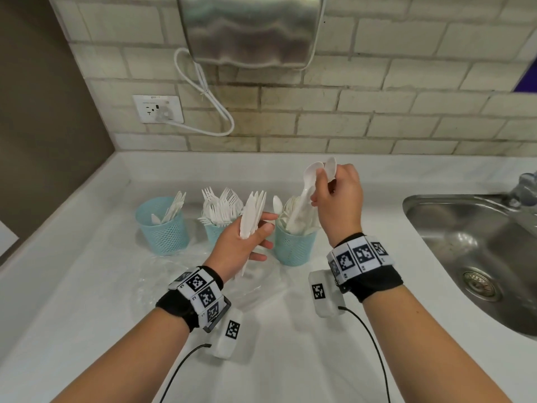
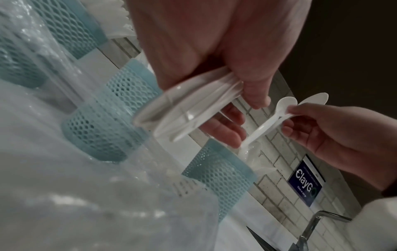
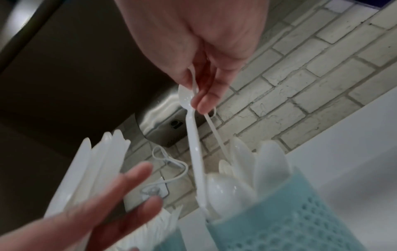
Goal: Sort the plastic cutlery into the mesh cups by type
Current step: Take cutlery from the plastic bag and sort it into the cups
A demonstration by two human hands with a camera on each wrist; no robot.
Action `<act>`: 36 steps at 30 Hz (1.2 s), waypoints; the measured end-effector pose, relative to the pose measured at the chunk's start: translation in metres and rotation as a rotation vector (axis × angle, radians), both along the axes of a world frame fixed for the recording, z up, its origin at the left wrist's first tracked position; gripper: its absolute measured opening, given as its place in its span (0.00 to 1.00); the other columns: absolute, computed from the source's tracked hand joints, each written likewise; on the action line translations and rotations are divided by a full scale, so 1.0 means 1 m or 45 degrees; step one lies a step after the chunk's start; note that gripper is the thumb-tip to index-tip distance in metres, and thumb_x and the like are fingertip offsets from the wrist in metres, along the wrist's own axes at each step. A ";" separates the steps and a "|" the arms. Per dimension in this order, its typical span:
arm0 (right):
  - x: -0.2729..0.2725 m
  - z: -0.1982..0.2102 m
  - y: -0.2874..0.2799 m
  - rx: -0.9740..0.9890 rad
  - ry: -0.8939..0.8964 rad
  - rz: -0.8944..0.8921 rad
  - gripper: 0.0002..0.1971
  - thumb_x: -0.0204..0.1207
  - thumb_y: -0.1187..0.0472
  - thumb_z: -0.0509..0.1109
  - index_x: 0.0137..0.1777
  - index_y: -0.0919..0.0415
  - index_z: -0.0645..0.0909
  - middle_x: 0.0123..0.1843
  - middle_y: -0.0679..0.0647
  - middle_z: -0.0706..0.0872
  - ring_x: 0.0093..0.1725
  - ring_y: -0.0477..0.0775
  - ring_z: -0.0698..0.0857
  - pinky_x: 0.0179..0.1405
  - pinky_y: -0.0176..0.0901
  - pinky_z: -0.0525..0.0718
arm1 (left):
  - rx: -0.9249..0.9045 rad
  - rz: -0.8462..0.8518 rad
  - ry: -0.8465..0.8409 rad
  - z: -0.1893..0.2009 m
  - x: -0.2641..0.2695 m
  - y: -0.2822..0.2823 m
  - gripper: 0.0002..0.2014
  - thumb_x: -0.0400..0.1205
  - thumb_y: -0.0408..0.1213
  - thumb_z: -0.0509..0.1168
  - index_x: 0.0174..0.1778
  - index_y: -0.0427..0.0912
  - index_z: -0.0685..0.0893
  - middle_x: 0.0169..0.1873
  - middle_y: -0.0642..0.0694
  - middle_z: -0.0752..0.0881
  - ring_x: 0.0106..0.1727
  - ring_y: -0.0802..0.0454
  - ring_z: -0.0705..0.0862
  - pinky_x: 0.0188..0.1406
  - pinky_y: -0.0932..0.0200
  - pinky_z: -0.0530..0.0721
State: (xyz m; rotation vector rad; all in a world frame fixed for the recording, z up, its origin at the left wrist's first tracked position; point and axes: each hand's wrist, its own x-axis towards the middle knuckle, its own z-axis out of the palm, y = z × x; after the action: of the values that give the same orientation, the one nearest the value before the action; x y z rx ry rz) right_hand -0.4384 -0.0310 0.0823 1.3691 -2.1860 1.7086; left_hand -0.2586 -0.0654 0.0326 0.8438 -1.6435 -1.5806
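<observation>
With knives, forks and spoons already standing in the three cups [image 1: 162, 225] at 12 o'clock on the counter [image 1: 87, 286], the right hand [image 1: 338, 199] pinches two spoons [image 1: 312, 175] over the right cup while the left hand [image 1: 244, 248] grips the remaining knives [image 1: 252, 213].

White spoons [image 1: 305, 196] stand handle-down in the right teal mesh cup [image 1: 293, 245].

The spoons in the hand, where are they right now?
In the head view, the right hand pinches two spoons above the rightmost mesh cup, beside the sink.
</observation>
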 end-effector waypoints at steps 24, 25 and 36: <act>0.049 -0.011 0.009 0.171 0.098 0.545 0.20 0.68 0.73 0.59 0.54 0.54 0.84 0.49 0.49 0.80 0.47 0.42 0.73 0.51 0.30 0.69 | -0.434 0.308 0.183 0.005 0.019 0.001 0.10 0.75 0.25 0.70 0.38 0.47 0.87 0.46 0.41 0.79 0.48 0.56 0.83 0.54 0.63 0.82; 0.057 -0.009 0.009 0.229 0.048 0.658 0.20 0.68 0.75 0.60 0.53 0.55 0.85 0.48 0.49 0.82 0.44 0.38 0.75 0.47 0.26 0.71 | -0.416 0.348 0.171 0.007 0.022 -0.001 0.08 0.77 0.28 0.70 0.39 0.48 0.87 0.47 0.36 0.80 0.48 0.55 0.83 0.53 0.63 0.81; 0.149 -0.015 -0.027 0.574 -0.215 1.327 0.28 0.71 0.74 0.70 0.71 0.60 0.70 0.56 0.49 0.83 0.49 0.38 0.82 0.44 0.27 0.80 | -0.148 0.394 0.127 0.026 0.074 -0.012 0.07 0.82 0.38 0.65 0.45 0.51 0.88 0.45 0.56 0.89 0.50 0.63 0.86 0.50 0.62 0.84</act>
State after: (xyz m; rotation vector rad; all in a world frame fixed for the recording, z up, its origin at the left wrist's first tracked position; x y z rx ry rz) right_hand -0.2890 -0.0581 0.0668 2.9536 -2.1466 1.5623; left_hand -0.1842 -0.0770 0.0585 0.8943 -1.4408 -1.2806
